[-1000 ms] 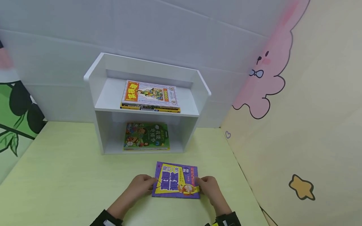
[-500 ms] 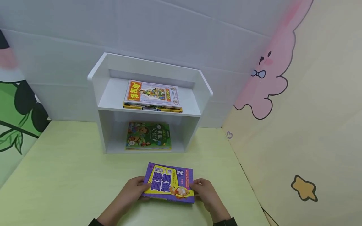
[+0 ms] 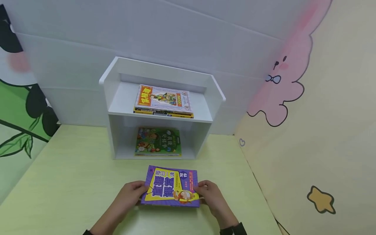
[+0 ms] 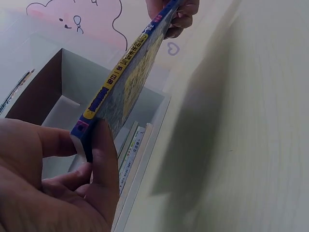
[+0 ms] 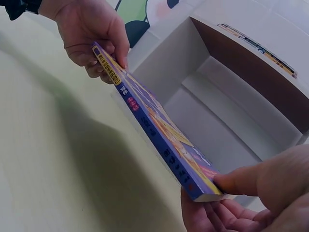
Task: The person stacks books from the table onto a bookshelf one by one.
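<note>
A purple and yellow book (image 3: 171,186) is held level between both hands, raised off the table; its shadow falls below it in both wrist views. My left hand (image 3: 129,195) pinches the book's left edge, thumb on the cover and fingers underneath. At the opposite edge my right hand (image 3: 212,199) pinches it in the same way. The left wrist view shows the book's spine (image 4: 118,67) and part of its underside. From the right wrist, the spine (image 5: 145,118) runs between the two hands.
Behind the book stands a white two-tier shelf (image 3: 113,137). Its top tier carries a stack of books (image 3: 163,101), with a green-covered stack (image 3: 158,142) on the lower tier. The pale table (image 3: 79,169) meets a decorated wall (image 3: 293,156) at the right.
The book has risen off the table and shifted left in the head view, both hands moving with it. The head view has turned slightly left.
</note>
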Motion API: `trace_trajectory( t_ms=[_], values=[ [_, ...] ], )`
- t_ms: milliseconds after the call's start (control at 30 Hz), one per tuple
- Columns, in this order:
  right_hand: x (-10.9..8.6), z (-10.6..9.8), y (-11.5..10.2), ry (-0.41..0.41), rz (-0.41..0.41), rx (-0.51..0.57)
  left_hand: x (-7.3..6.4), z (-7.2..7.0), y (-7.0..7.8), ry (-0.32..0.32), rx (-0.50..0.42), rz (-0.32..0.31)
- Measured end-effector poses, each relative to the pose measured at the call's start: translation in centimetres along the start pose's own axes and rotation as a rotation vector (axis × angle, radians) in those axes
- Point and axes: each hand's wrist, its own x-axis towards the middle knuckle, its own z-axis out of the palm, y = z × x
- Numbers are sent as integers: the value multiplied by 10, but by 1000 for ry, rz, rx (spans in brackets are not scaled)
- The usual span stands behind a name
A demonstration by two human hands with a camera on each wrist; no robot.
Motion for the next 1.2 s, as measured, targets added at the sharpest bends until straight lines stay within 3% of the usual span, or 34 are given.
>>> trace_trajectory(
  t_ms=[167,300,567,833,1200],
  values=[
    [0,2,-9,-15,-20,16,-2,-6,7,2,10,7],
    [-2,0,-22,-43,-46,25,-8,-14,23,-19,2,18],
    [-13,-10,-71,-134,-128,68,-27,-43,75,-92,-4,87],
    [-30,-23,-128,-255,-219,98,-47,-77,124,-170,5,193],
    [-43,-36,-198,-321,-311,102,-56,-107,180,-193,58,292]
  ],
)
